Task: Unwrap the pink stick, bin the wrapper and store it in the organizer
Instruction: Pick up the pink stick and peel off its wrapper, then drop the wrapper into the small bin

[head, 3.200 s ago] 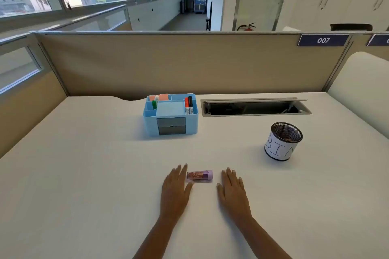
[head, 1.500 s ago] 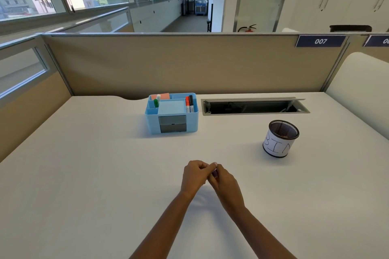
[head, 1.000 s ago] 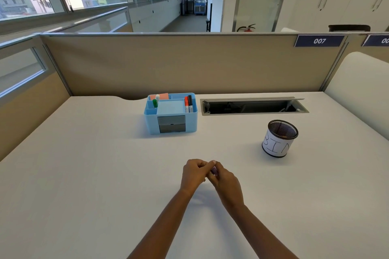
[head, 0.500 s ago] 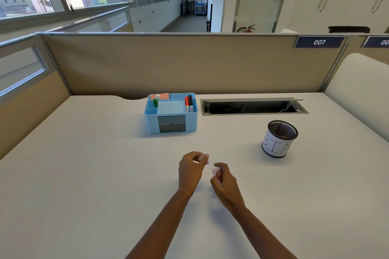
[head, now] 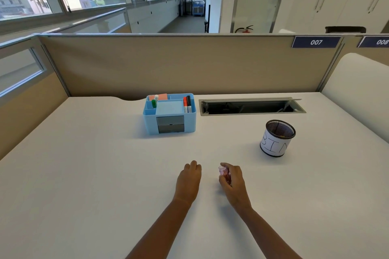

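Low over the desk, my right hand (head: 232, 181) is shut on the crumpled pink see-through wrapper (head: 224, 173), which pokes out above its fingers. A hand's width to the left, my left hand (head: 188, 178) is curled shut with its back to me. The pink stick it held a moment ago is hidden inside the fist. The blue organizer (head: 149, 122) stands at the back centre, with markers in its compartments and two grey drawers in front. The black mesh cup labelled BIN (head: 273, 147) stands to the right, beyond my right hand.
An open cable tray slot (head: 250, 107) is cut into the desk behind the bin. Beige partition walls (head: 189, 65) close off the back and left of the white desk (head: 84, 174). A white rounded panel (head: 357, 90) rises at the right edge.
The hands picked up the wrapped stick from the desk, worked it together, then pulled apart. The left hand took the stick and the right hand took the wrapper, and they are now farther apart.
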Available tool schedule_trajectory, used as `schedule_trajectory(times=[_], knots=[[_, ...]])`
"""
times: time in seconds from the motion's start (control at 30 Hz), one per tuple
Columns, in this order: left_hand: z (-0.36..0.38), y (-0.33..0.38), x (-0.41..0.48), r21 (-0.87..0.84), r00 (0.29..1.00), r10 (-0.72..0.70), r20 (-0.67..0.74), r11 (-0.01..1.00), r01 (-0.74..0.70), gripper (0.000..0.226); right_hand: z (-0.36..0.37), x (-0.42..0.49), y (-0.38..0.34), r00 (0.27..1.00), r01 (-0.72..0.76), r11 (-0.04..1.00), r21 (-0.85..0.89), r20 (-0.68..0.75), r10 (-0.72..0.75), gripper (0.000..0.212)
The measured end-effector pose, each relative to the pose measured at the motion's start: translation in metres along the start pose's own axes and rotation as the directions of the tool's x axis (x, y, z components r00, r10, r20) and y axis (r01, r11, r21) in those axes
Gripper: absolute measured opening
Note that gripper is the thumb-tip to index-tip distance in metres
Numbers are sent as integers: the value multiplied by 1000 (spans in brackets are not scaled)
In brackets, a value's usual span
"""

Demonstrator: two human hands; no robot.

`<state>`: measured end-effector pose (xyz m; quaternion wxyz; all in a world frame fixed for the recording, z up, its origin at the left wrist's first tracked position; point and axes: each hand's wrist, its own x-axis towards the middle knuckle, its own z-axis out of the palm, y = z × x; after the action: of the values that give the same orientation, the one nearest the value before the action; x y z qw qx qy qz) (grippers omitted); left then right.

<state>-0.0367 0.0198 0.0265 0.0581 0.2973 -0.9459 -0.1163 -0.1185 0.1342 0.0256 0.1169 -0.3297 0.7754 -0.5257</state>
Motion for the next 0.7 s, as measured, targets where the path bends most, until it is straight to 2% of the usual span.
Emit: schedule_trajectory(times=[0.2,0.33,0.47,0.7], knots=[[5,-7,4,43,1000,17,-6,999,-17,32,-12,6,6,999,-14,1000,26,-42,15,31],[4,-1,10,70,999,19,-27,997,-17,46,-31,17,12,990,-33,995,90,-130,45,30],[0,19,22,-71,998,23,-63,997,-27,56,-60,33,12,972,5,993,119,-232,23,24],[-6,75,56,-368,997,-29,-68,930,2,64,-118,66,12,919,49,999,13,-393,-40,16]])
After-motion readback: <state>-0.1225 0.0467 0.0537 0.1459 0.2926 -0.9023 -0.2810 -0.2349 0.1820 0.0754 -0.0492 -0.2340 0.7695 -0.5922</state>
